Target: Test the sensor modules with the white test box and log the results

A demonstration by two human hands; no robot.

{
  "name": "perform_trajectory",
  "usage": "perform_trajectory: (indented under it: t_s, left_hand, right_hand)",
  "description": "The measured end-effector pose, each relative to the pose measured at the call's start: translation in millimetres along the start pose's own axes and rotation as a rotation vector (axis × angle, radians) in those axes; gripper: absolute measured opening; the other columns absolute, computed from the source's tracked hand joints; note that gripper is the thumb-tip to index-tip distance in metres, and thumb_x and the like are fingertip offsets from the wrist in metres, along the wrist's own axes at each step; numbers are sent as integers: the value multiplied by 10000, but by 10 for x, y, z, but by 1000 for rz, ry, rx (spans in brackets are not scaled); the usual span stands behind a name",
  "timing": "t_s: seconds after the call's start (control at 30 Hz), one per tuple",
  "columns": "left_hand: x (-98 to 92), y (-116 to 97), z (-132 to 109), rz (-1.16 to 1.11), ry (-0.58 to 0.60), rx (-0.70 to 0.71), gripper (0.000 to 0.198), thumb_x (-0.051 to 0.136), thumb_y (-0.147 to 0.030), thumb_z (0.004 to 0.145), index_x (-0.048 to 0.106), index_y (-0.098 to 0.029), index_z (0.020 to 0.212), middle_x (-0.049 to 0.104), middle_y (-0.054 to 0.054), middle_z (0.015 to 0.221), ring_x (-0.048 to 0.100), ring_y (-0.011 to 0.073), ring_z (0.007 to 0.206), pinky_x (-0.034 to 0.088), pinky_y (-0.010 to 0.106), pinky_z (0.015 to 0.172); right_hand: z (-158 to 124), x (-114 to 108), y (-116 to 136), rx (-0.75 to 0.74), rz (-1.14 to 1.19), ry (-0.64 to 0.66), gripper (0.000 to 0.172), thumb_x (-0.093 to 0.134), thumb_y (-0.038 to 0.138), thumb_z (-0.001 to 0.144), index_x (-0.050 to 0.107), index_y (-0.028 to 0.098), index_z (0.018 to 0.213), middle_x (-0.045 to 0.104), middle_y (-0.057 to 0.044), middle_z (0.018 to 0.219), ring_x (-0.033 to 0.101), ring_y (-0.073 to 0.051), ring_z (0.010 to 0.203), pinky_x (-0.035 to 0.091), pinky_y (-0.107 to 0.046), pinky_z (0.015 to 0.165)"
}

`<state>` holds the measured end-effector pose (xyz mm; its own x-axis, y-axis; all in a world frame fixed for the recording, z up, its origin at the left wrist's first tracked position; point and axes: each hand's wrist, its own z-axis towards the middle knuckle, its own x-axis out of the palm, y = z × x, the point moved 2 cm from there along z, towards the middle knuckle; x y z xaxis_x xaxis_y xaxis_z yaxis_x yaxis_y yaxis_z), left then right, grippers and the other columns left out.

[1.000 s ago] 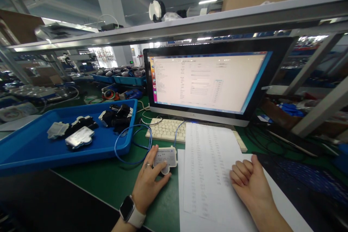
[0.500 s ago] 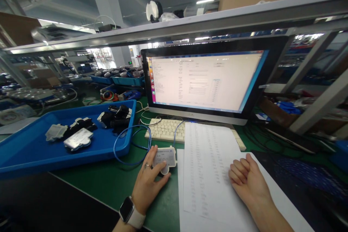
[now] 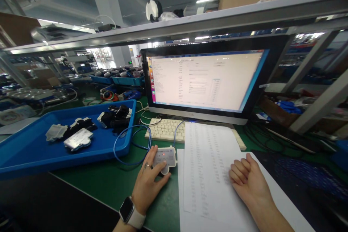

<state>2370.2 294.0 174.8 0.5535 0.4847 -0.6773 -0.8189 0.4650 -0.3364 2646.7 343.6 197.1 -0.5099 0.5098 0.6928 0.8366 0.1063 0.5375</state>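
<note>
A small white electronic box with a grey label lies on the green table, and a small red light glows on its face. My left hand grips its left and lower sides, with one fingertip pressed on the rounded lower part of the face. A blue cable runs in loops behind it. Curled into a loose fist, my right hand rests on the printed sheets, with nothing seen in it.
A blue tray at left holds black parts and white housings. Behind the papers are a cream keyboard and a lit monitor. A shelf spans overhead. A dark mouse mat lies at right.
A red light has come on in the face of the white box. Both hands have stayed in place.
</note>
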Motion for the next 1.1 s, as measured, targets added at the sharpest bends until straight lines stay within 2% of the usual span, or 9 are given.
perform_trajectory:
  t_s: [0.2,0.43,0.63,0.77,1.1]
  left_hand:
    - [12,26,2,5,11,8,148,611,-201,794,598,-186,940,343,149,1425,368,317,1301,459,508,979]
    - [10,39,7,2,9,33,177,614,-209,795,594,-180,969,351,163,1419,383,322,1290,460,527,967]
    - [27,80,10,4,-25,77,213,623,-226,791,594,-187,998,351,157,1422,405,327,1273,476,540,942]
    - [37,104,3,-8,-15,74,212,617,-246,796,604,-194,1000,322,132,1447,406,326,1273,457,532,970]
    - [30,107,4,-20,-28,57,207,614,-282,797,616,-211,991,327,96,1455,419,320,1265,443,522,989]
  right_hand:
    - [15,-10,8,-38,-54,124,545,585,396,826,170,208,526,212,95,397,145,-60,312,121,-213,267]
    - [-56,56,37,-26,54,195,534,604,335,792,165,205,518,230,90,389,153,-63,322,127,-212,282]
    - [-132,101,32,3,103,401,557,571,493,763,169,215,497,279,71,393,181,-59,324,194,-195,291]
    - [-155,108,15,-5,69,505,579,587,466,769,157,215,474,246,80,364,137,-50,306,203,-186,290]
    - [-116,104,29,-35,94,490,559,593,444,764,181,212,466,264,81,368,146,-50,308,214,-182,298]
